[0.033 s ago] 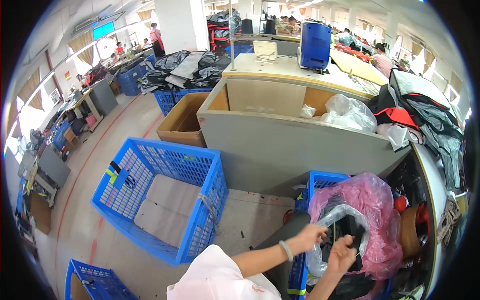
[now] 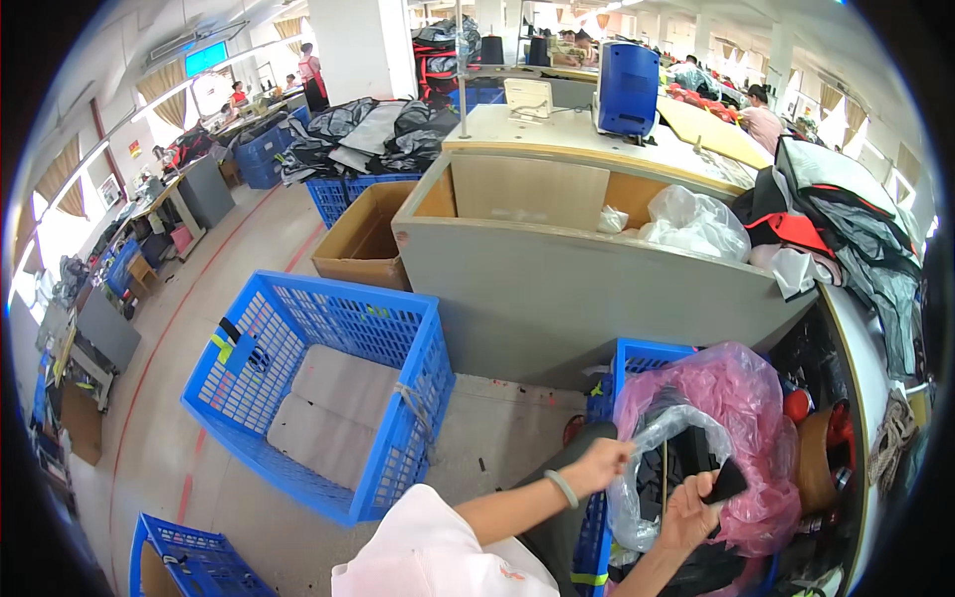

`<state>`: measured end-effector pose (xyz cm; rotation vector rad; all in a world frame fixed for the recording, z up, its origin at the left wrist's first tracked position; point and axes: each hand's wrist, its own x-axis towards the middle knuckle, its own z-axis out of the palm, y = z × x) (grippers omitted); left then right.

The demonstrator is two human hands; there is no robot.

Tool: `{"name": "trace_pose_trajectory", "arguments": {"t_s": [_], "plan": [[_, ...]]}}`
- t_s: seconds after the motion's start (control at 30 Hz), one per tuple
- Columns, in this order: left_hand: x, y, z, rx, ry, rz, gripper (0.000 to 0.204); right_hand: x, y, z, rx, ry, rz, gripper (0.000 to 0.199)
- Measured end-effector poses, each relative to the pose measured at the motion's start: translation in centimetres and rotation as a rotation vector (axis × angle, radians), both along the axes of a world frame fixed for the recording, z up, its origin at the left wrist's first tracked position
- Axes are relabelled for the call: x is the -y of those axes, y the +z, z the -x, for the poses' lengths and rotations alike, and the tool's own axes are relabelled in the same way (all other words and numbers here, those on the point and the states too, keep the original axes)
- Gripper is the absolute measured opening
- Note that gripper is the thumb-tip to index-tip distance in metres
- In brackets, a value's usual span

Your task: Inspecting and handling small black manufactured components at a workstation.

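My right hand (image 2: 686,509) is closed on a small flat black piece (image 2: 731,482), held above an open clear plastic bag (image 2: 631,502). Inside the bag lie more black pieces (image 2: 692,450). My left hand (image 2: 603,464), a pale band on its wrist, has its fingers pinched together at the bag's left rim; what is between them is too small to make out. Pink plastic film (image 2: 761,423) surrounds the clear bag, and both sit in a blue crate (image 2: 595,542).
A large blue crate (image 2: 348,512) with pale flat pieces in its bottom stands to the left. Ahead are a grey bench (image 2: 567,308) and a cardboard box (image 2: 358,264). Draped dark and silver fabric (image 2: 865,259) lies at the right. Another blue crate (image 2: 189,537) stands lower left.
My right hand has turned and now shows a black piece in its fingers. My left hand has drawn back slightly to the left.
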<state>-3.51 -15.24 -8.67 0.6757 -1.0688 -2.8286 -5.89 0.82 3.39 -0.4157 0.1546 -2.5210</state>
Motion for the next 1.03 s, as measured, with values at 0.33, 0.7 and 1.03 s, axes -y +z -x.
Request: {"name": "trace_pose_trajectory", "arguments": {"t_s": [0.33,0.7,1.03], "plan": [[-4.6,9.5,-2.8,-0.217,-0.017,0.375,0.031,1.7,-0.8,-1.7,-0.645,-0.835,-1.553,0.027],[-3.2,10.0,-3.5,-0.304,0.013,0.764,0.020,1.2,-1.6,-2.1,-0.630,-0.771,-1.377,0.027],[-1.9,10.0,-2.9,-0.432,-0.355,0.741,0.013,-1.9,-1.7,-1.5,-0.253,-0.513,-1.041,0.029]]}}
